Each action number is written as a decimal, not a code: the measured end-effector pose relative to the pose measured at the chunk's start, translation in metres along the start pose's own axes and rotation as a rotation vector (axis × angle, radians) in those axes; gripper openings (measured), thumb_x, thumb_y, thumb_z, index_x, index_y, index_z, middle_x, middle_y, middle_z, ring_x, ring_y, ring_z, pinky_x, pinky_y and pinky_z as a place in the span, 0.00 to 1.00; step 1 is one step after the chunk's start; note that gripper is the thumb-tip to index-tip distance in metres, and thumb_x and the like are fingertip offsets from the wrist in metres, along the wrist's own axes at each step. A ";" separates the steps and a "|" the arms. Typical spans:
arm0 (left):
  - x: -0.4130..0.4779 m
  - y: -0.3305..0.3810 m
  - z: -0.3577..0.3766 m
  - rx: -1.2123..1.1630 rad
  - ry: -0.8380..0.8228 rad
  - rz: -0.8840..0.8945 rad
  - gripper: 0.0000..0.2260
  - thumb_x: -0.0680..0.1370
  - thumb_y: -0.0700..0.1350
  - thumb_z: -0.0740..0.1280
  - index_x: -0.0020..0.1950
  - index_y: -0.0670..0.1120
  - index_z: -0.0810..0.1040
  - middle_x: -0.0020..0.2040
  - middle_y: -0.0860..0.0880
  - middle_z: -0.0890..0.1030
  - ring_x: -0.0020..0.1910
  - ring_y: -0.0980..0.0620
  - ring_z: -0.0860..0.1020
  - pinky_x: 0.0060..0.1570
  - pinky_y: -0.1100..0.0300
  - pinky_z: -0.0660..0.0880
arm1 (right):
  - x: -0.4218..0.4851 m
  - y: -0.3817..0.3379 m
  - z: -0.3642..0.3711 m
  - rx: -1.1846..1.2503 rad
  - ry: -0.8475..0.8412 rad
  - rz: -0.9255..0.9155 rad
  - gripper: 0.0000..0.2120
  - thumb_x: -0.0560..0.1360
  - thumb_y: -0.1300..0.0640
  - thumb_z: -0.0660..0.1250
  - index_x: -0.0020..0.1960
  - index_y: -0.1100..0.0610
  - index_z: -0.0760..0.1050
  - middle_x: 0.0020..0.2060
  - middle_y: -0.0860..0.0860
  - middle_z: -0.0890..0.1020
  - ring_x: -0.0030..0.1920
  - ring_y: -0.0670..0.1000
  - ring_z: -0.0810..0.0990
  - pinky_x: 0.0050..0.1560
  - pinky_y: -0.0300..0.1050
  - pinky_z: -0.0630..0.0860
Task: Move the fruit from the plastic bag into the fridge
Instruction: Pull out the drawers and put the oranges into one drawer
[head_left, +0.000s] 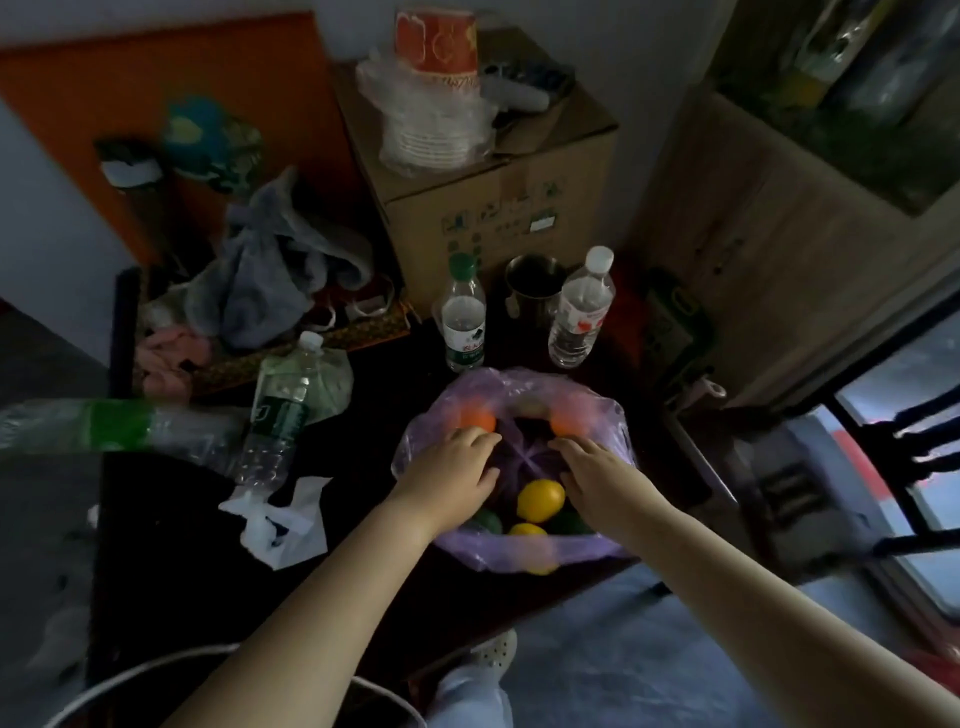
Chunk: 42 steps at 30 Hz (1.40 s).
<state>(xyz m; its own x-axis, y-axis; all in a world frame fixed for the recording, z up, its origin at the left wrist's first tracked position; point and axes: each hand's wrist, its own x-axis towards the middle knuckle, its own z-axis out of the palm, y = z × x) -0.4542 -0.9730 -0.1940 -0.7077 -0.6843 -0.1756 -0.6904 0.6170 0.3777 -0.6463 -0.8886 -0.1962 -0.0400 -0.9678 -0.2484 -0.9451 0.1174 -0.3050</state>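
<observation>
Thin purple plastic bag (519, 387) on the dark table (171, 545), mouth wide open, film see-through. Holds the fruit: left orange (479, 420) and right orange (566, 423) at the far rim, partly behind the film; one bright lemon (540, 500) in the middle; a second lemon (527, 530) nearer, half under the near rim; dark green fruit (485, 522) beside them, kind not clear. Left hand (457, 467) in the bag mouth, fingers nearly straight, tips touching the left orange, gripping nothing. Right hand (592, 470) likewise relaxed, fingers stretched, tips at the right orange. Behind the bag: two bottles (464, 317), a metal cup (535, 283) between them, a box (498, 192) farther back.
</observation>
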 end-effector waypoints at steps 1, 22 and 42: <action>0.007 -0.006 0.003 -0.009 -0.010 0.001 0.22 0.80 0.50 0.58 0.73 0.47 0.63 0.71 0.51 0.66 0.69 0.51 0.64 0.67 0.56 0.64 | 0.009 0.003 0.002 0.005 -0.017 0.009 0.23 0.80 0.56 0.56 0.74 0.54 0.59 0.72 0.50 0.65 0.71 0.52 0.63 0.67 0.44 0.62; 0.086 -0.064 0.023 0.115 0.028 0.041 0.29 0.75 0.51 0.67 0.72 0.43 0.64 0.71 0.46 0.67 0.70 0.46 0.65 0.68 0.53 0.62 | 0.084 0.054 0.010 -0.080 -0.034 0.104 0.37 0.73 0.48 0.67 0.76 0.54 0.54 0.74 0.52 0.60 0.75 0.53 0.56 0.72 0.50 0.54; 0.077 -0.044 -0.002 0.140 0.067 0.141 0.40 0.69 0.58 0.71 0.75 0.47 0.57 0.72 0.48 0.65 0.71 0.48 0.62 0.66 0.54 0.62 | 0.053 0.026 -0.011 -0.155 0.129 0.143 0.43 0.69 0.42 0.70 0.76 0.52 0.52 0.74 0.51 0.60 0.74 0.54 0.57 0.70 0.49 0.58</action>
<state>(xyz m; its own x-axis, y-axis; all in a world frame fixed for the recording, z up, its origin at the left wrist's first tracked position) -0.4779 -1.0537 -0.2220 -0.7903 -0.6090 -0.0678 -0.6029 0.7530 0.2636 -0.6765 -0.9389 -0.2074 -0.2091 -0.9653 -0.1568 -0.9648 0.2298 -0.1280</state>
